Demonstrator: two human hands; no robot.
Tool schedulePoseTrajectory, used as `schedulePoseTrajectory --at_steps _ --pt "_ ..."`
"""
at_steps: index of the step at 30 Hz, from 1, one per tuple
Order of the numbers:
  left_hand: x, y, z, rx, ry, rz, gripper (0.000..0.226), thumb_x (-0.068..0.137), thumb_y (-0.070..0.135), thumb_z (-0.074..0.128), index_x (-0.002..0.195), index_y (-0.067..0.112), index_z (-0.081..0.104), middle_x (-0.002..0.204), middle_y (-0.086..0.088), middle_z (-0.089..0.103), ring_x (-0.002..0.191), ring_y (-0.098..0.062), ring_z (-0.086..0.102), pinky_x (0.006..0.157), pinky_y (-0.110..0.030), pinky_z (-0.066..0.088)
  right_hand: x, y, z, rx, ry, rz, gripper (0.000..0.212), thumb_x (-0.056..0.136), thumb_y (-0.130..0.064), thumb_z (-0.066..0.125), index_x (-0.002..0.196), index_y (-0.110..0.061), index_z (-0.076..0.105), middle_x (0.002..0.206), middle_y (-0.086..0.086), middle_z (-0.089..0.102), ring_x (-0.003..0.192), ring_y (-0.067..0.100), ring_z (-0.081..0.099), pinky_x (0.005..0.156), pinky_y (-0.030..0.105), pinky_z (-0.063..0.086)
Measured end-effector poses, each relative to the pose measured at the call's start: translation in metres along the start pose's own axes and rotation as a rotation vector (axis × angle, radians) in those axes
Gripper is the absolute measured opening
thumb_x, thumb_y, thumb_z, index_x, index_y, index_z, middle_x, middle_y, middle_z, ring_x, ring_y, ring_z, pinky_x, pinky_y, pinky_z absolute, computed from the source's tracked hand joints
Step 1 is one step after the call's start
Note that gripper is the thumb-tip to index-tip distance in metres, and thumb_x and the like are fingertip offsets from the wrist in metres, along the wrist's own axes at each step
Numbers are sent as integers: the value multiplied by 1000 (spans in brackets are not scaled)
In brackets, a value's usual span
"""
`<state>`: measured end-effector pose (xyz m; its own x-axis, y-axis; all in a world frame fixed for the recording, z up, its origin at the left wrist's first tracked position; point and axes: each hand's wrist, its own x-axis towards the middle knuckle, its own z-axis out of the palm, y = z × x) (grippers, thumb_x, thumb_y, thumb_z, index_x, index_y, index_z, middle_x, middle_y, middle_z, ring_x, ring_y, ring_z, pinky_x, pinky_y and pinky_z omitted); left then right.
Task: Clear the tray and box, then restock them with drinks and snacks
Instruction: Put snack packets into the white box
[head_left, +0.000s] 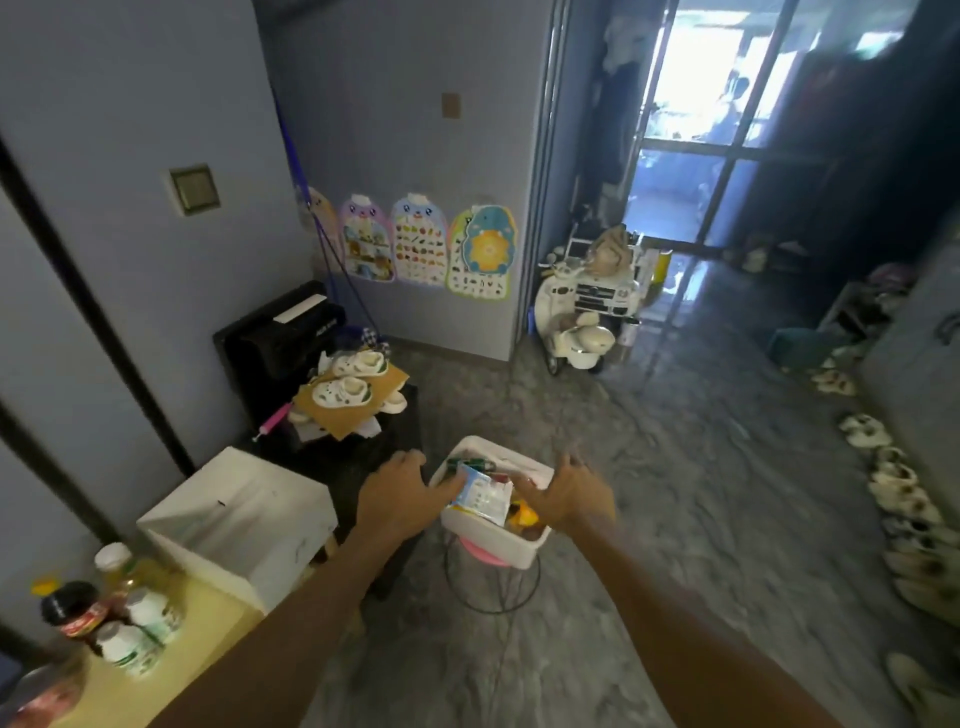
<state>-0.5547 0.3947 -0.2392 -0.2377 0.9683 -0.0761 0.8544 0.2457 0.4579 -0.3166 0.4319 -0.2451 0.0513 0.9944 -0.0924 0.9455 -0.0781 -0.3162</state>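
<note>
Looking down along both bare forearms, we find the white rectangular foam box (493, 540) resting on a small round pink-topped stool with a black wire frame (475, 551), which stands on the grey marbled floor (675, 519). The box is open on top. In it a white-and-blue snack packet (480, 493) lies tilted across the middle, green-wrapped items (467, 462) sit toward the far left corner, and something yellow (522, 514) shows at the near right corner; blur hides what these are.

Our left hand (397, 493) hovers at the box's left edge with its fingers spread and bent and its thumb reaching toward the packet. We cannot tell whether the thumb touches the packet. Our right hand (569, 496) is at the box's right edge, fingers splayed and holding nothing. The two hands are apart, with the box between them.

To the left, a larger white foam container (239, 519) sits at the far end of a pale yellow table (208, 634). Near the table's left edge stand a dark cola bottle with a red label (72, 613), two white bottles with green labels (150, 618) and a white-capped bottle of yellow liquid (114, 564). Beyond the stool, a black side table (400, 415) carries a brown cardboard sheet (343, 415) and white children's shoes (343, 392).
</note>
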Motion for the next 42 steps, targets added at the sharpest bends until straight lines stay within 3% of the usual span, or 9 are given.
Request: schedulePoseTrajectory --at_steps 4,11,20,24,28,32,35,39,42 --pt "19 23 32 40 -67 -14 100 79 97 43 142 20 56 140 -3 59 124 -22 61 91 -37 49 20 29 6 -20 -50 52 110 82 -95 37 159 -17 41 154 10 57 134 34 60 103 45 52" --pt "55 33 72 60 -72 -62 100 72 102 45 129 21 62 127 -1 65 103 -15 62 81 -32 48 71 64 24 -10 -123 36 99 83 -92 45 147 -17 51 140 9 65 119 32 67 90 44 58" --pt "133 28 124 61 -129 -122 111 67 105 44 137 20 61 128 -2 66 112 -22 69 84 -35 53 152 67 62 -51 -184 -2 89 84 -86 53 143 -20 54 131 7 67 107 28 70 68 36 48" --pt "195 19 152 65 -163 -125 113 58 112 35 121 23 65 108 3 65 95 -18 69 74 -34 53 206 58 84 -55 -219 -16 86 83 -85 57 139 -19 56 128 6 67 108 29 69 70 37 50" --pt "255 11 176 63 -234 -103 100 63 107 40 113 24 66 102 5 66 92 -19 70 72 -33 53 272 51 114 -47 -264 -26 82 77 -90 52 130 -27 61 117 -1 71 90 22 73 71 41 64" --pt "310 -2 195 52 -292 -143 102 58 110 38 109 26 64 105 4 69 96 -21 71 78 -35 57 326 37 136 -108 -320 -39 77 81 -85 56 132 -27 61 127 1 70 112 27 69 83 39 54" --pt "343 -11 208 67 -333 -173 105 58 110 39 117 27 64 109 4 67 101 -21 70 82 -35 57 358 35 168 -138 -414 -37 71 88 -71 59 142 -24 54 136 4 66 122 31 64 99 49 52" --pt "372 -30 237 63 -372 -239 117 55 112 38 131 25 60 121 1 66 109 -23 68 90 -39 57 394 35 208 -196 -462 -105 63 97 -54 64 149 -22 48 146 5 60 123 28 62 97 46 53" --pt "390 -44 268 66 -427 -292 120 58 108 44 142 22 52 136 -3 63 121 -26 65 95 -40 54 421 33 248 -95 -454 -138 74 96 -54 70 156 -28 35 164 4 40 135 28 56 95 44 52"
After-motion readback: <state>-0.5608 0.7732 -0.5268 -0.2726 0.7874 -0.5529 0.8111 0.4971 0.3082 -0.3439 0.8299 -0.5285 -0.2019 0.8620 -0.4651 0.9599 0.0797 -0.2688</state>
